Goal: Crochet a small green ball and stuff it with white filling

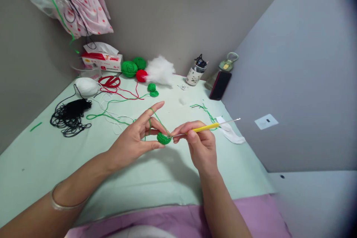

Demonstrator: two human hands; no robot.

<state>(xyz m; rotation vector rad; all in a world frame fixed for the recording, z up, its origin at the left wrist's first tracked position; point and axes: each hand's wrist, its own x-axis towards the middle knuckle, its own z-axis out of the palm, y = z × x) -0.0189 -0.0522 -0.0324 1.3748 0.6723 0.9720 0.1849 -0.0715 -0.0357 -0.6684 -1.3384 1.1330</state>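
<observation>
My left hand [141,132] pinches a small round green crochet piece [163,138] between thumb and fingers, over the middle of the table. Green yarn [159,119] loops round its raised index finger and runs down to the piece. In my right hand [201,141] is a crochet hook with a yellow handle [206,128], held like a pen. One metal end of the hook meets the edge of the green piece; the other end points out to the right. Whether a loop sits on the hook tip is too small to tell.
Behind my left hand lie black yarn [71,115], a white yarn ball [87,86], red-handled scissors [109,81] and loose strands. Farther back are a tissue box [103,62], green balls [129,68], a red ball [141,76] and white stuffing [160,70]. A jar [195,74] and phone [220,85] stand back right.
</observation>
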